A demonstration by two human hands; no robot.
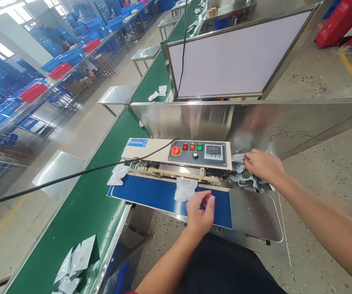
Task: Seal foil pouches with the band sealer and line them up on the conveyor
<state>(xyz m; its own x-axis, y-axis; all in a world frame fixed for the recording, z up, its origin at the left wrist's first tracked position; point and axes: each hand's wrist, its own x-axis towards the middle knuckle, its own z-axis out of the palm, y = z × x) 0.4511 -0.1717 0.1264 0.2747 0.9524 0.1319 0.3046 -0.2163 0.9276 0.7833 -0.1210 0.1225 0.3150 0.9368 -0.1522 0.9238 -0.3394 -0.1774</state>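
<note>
Over at the left, a green conveyor belt (84,204) runs away up the hall, with a small heap of clear bags (73,261) lying near its close end and a black cable (72,176) slung across it toward the sealing machine (176,153). One sealed bag (117,174) hangs off the left end of the machine's blue belt (151,194), tipping toward the green conveyor. Next along, a clear pouch (185,188) lies on the blue belt, its top edge tucked under the sealing rail. The left hand (201,212) hovers just below that pouch, fingers curled loosely with thumb and forefinger close together, holding nothing (whether a fingertip grazes the pouch, I cannot tell). On the right, the right hand (261,165) rests on a pile of printed bags (246,177) at the right end of the steel tray (255,216), fingers bent down onto the topmost one, beside the control panel (199,152).
</note>
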